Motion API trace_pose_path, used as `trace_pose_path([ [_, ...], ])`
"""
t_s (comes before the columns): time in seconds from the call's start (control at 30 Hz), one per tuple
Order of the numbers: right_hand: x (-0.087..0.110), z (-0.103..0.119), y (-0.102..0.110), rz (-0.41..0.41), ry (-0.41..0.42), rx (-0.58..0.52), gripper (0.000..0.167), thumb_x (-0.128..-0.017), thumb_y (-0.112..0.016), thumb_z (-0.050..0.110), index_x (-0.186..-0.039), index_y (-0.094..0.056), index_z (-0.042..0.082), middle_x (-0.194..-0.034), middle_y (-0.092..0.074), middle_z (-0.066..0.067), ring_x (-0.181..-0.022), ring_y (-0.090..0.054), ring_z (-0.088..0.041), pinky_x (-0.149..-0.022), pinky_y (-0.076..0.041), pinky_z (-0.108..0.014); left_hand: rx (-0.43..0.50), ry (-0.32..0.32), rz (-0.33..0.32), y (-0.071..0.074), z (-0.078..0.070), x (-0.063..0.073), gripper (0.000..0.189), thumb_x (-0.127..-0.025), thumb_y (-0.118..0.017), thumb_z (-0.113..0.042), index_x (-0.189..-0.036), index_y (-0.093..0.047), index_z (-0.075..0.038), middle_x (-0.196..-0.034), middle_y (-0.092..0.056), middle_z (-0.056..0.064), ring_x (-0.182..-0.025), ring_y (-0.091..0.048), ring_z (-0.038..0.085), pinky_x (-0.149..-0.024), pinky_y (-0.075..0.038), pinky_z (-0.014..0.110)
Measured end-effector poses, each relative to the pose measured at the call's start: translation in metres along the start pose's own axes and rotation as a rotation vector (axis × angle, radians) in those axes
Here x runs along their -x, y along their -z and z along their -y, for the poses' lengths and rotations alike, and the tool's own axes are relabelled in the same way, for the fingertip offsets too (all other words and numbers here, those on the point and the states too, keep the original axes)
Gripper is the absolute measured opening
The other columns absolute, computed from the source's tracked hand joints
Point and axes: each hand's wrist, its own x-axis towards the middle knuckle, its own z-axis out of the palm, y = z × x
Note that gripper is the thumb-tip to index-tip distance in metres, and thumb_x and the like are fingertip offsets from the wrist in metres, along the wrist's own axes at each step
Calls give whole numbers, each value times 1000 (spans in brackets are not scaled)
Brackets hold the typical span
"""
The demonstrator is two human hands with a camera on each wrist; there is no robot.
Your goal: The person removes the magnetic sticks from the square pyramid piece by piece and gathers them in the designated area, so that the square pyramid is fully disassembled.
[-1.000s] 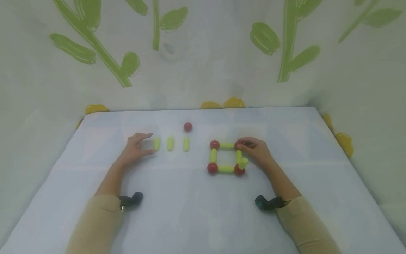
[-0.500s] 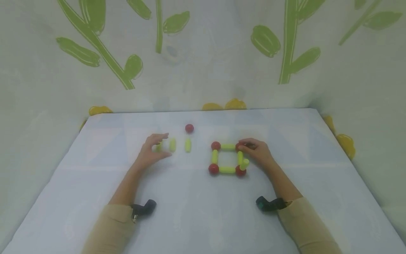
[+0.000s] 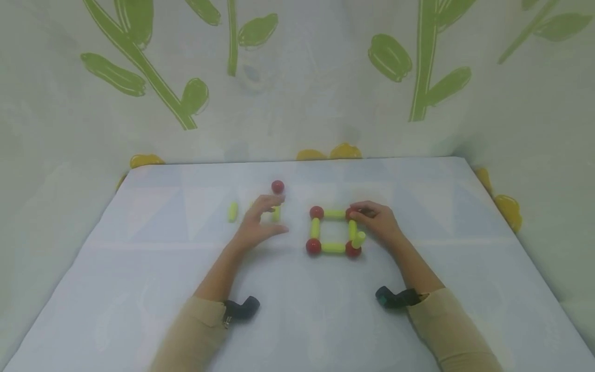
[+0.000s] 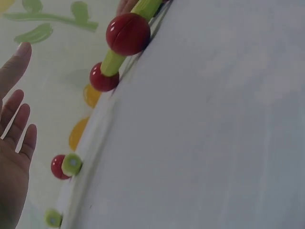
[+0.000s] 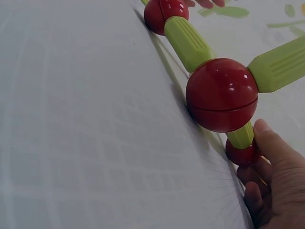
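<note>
Four red balls (image 3: 313,246) and four green rods (image 3: 333,248) make up my square frame (image 3: 315,229), lying flat on the desk (image 3: 297,330), just right of its middle and up toward the far edge. And here's my right hand (image 3: 380,221), fingers pinching the held ball (image 5: 240,155), the one nearest the desk's far right corner! At the frame's near right ball (image 5: 221,95), an extra rod (image 3: 359,239) juts upward. Over to my left hand (image 3: 251,227): fingers wide, thumb well apart from them, gripping nothing, with the right loose rod (image 3: 276,213) showing in the gap. The middle loose rod (image 3: 252,205) is mostly hidden by that hand, while the left loose rod (image 3: 233,212) lies nearer the left edge. Close to the far edge, a loose ball (image 3: 277,186) sits just beyond my left fingers.
</note>
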Motion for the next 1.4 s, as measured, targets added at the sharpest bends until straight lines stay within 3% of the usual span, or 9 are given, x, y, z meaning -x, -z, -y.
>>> trace_pose_path([
  [0.33, -2, 1, 1, 3, 7, -11, 50, -78, -68, 55, -113, -66, 20, -113, -67, 0, -113, -56, -19, -98, -45, -43, 54, -26, 126, -41, -16, -11, 65, -76, -79, -15, -136, -52, -17, -126, -50, -4, -118, -49, 21, -96, -46, 44],
  [0.6, -2, -2, 3, -5, 48, 7, 49, -79, -67, 56, -112, -66, 19, -115, -66, -1, -113, -57, -20, -98, -45, -44, 145, -140, 233, -77, -32, -27, 67, -75, -80, -11, -135, -51, -9, -127, -52, 1, -114, -50, 24, -99, -43, 44],
  [0.8, -1, -1, 4, -6, 81, -15, 49, -80, -68, 51, -115, -66, 16, -115, -67, -4, -111, -60, -22, -97, -46, -44, 121, -179, 351, -103, -43, -30, 63, -80, -76, -22, -137, -49, -16, -123, -57, 3, -114, -51, 17, -98, -45, 39],
  [1.0, 1, 1, 2, -1, 68, -22, 42, -85, -67, 44, -115, -66, 14, -112, -68, -6, -107, -61, -22, -92, -48, -38, 101, -171, 430, -114, -54, -28, 56, -84, -72, -22, -135, -49, -15, -121, -59, 2, -115, -53, 9, -98, -46, 29],
  [1.17, 1, 4, 2, 8, 38, -19, 45, -83, -68, 47, -114, -66, 15, -112, -68, -5, -104, -59, -22, -88, -46, -35, 59, -182, 481, -121, -54, -27, 51, -88, -67, -19, -136, -49, -14, -111, -58, -1, -102, -55, 8, -89, -47, 18],
  [1.27, 0, 4, 1, 16, 19, -22, 47, -82, -68, 49, -115, -66, 15, -112, -68, -5, -103, -59, -22, -88, -45, -35, 30, -174, 490, -123, -54, -26, 47, -90, -65, -19, -135, -52, -15, -101, -57, -3, -93, -52, 8, -82, -47, 17],
  [1.4, -1, 3, 1, 13, 18, -4, 48, -82, -67, 50, -115, -65, 15, -113, -67, -6, -104, -58, -22, -88, -44, -35, 29, -151, 461, -125, -55, -26, 39, -91, -63, -16, -128, -56, -13, -103, -59, -3, -96, -53, 7, -88, -46, 16],
])
